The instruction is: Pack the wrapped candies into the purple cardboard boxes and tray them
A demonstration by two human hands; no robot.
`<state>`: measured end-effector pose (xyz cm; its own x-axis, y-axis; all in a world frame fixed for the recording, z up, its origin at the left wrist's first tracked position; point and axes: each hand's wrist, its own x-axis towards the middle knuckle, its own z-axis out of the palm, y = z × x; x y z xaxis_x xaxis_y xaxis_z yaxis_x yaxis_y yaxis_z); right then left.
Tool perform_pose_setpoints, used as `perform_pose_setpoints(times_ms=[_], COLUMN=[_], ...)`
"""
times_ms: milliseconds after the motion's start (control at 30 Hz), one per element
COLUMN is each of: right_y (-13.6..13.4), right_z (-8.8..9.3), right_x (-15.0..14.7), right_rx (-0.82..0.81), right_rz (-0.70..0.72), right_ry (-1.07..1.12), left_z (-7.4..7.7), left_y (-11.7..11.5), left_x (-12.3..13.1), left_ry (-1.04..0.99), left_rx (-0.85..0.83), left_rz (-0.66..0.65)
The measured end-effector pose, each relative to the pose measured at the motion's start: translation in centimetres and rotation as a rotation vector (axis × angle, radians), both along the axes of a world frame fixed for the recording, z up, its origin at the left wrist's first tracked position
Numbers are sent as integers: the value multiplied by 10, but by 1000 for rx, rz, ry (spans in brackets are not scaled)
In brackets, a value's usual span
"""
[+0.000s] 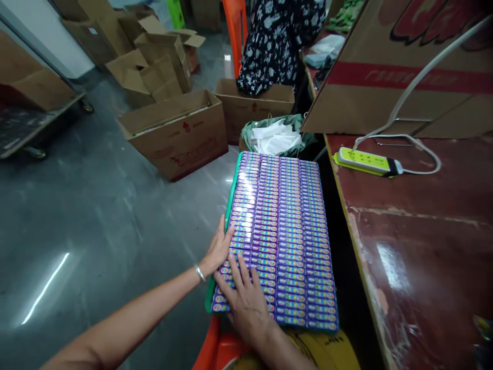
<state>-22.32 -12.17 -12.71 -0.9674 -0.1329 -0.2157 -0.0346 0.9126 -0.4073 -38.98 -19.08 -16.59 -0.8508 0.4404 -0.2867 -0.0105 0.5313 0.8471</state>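
Rows of small purple packs (288, 241) with colourful labels lie in several columns in a shallow green tray (233, 192). The tray rests over an orange stool or chair, close to the table's left edge. At its left rim is my left hand (217, 252), with a silver bracelet on the wrist; it grips the edge, one digit over the packs and the others partly hidden. My right hand (249, 303) lies flat on the lower left packs, fingers spread, holding nothing.
A brown table (416, 205) on the right bears a power strip (365, 161) and a large carton (385, 103). Open cardboard boxes (185, 139) stand ahead, beside a green bag (250, 128) of white pieces. A person in a flowered garment (273, 46) is beyond. A wheeled trolley (42, 123) stands left.
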Motion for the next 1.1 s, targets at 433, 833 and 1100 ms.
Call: perform_pose_setpoints(times_ms=[433,833,1100], right_y=[-5,9,11], right_z=[-13,10,-4], right_x=[7,14,26], right_rx=[43,-59,-17], right_rz=[0,117,103], right_ry=[60,98,79], left_z=[3,5,14], left_y=[4,3,12], left_x=[2,7,-27], left_ry=[81,150,379], left_rx=[-28,-47,-107], left_rz=[6,-35,-48])
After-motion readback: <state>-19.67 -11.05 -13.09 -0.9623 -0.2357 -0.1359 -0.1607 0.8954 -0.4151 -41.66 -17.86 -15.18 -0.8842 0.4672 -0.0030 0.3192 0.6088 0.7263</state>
